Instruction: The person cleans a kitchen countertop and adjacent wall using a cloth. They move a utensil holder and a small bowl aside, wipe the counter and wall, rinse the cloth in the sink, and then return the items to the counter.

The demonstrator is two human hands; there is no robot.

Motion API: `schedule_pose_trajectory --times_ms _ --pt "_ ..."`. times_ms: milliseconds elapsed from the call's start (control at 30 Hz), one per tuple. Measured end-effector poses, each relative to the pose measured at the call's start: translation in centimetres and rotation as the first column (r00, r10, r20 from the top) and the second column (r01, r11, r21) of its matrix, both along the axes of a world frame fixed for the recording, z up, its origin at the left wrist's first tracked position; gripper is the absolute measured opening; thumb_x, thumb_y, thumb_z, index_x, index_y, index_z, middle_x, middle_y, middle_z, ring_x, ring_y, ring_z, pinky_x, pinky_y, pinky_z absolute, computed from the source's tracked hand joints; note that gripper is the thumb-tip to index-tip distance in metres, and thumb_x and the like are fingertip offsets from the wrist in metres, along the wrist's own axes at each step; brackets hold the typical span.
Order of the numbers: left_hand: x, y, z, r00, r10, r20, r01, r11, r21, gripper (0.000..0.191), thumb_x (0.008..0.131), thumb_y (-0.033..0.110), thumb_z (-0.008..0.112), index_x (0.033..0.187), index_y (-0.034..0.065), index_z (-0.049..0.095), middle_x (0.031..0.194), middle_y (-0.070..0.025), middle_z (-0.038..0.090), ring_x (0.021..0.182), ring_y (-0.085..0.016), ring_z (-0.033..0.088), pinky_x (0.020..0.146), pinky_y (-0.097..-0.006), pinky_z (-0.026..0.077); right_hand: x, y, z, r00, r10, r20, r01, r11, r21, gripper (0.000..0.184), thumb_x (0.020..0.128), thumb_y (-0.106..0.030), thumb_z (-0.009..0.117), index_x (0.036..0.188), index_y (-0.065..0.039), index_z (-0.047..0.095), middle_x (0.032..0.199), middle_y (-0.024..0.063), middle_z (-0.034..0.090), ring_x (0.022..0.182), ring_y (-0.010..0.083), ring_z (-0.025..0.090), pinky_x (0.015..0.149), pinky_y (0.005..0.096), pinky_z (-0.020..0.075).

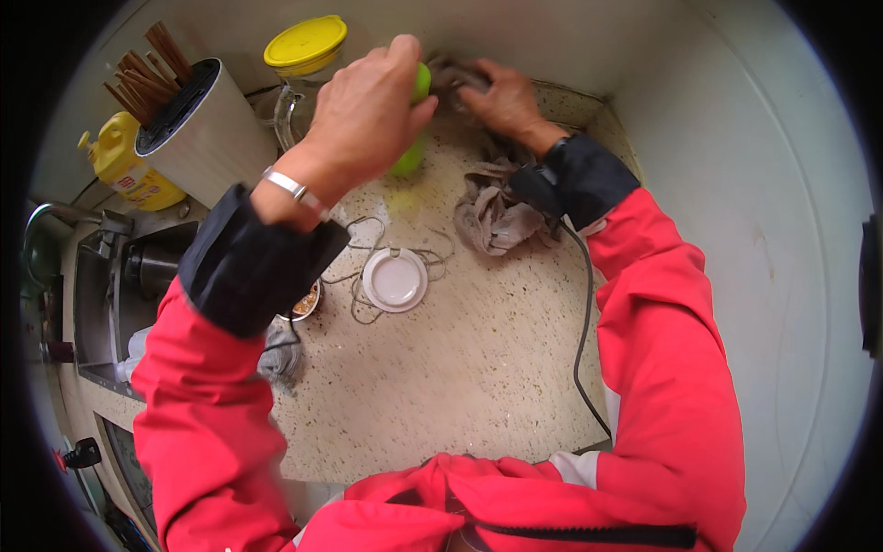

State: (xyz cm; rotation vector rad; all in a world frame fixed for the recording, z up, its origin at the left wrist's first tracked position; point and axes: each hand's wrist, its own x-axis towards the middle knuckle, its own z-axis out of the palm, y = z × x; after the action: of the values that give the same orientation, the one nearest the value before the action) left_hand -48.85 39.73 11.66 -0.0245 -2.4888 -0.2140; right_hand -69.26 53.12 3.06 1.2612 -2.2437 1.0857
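Note:
My left hand (pixel 369 114) is closed around a bright green object (pixel 412 155), mostly hidden behind the fingers; its kind cannot be told. Near the back wall, my right hand (pixel 503 100) holds a bunched grey-brown cloth (pixel 452 74), blurred at the fingers. Below the right hand, another part of crumpled cloth (pixel 493 214) lies on the speckled countertop (pixel 448 379); whether the two are one piece cannot be told. A round white lid or dish (pixel 394 279) rests on the counter among loops of thin cord (pixel 365 319).
At the left stand a glass jug with a yellow lid (pixel 305 43), a white holder with chopsticks (pixel 217 127) and a yellow jug (pixel 141 169). A sink (pixel 96 324) lies farther left. A dark cable (pixel 585 331) runs beside my right arm. Walls border the back and right.

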Motion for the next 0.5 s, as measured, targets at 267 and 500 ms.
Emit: schedule_pose_trajectory --times_ms 267,500 --pt "7.0 -1.5 2.1 0.996 -0.085 -0.004 0.085 0.992 0.093 0.033 0.084 0.011 0.072 0.109 0.0048 0.052 0.084 -0.0147 0.063 0.077 -0.031 0.063 0.072 -0.0369 0.05 -0.6 -6.8 -4.7 0.939 0.343 -0.003 -0.261 0.721 0.642 0.052 0.082 -0.011 0.058 0.133 -0.021 0.057 0.11 0.0174 0.068 0.104 0.0379 0.063 0.089 0.0456 0.0511" --pt "8.9 -1.6 3.5 0.995 -0.094 -0.042 0.098 0.989 0.111 0.032 0.085 0.009 0.071 0.11 0.005 0.052 0.081 -0.0112 0.061 0.073 -0.021 0.06 0.069 -0.0313 0.05 -3.2 7.0 -3.0 0.974 -0.183 -0.135 0.217 0.57 0.793 0.043 0.084 -0.015 0.061 0.127 -0.017 0.061 0.108 0.0197 0.068 0.105 0.0392 0.063 0.086 0.049 0.0516"
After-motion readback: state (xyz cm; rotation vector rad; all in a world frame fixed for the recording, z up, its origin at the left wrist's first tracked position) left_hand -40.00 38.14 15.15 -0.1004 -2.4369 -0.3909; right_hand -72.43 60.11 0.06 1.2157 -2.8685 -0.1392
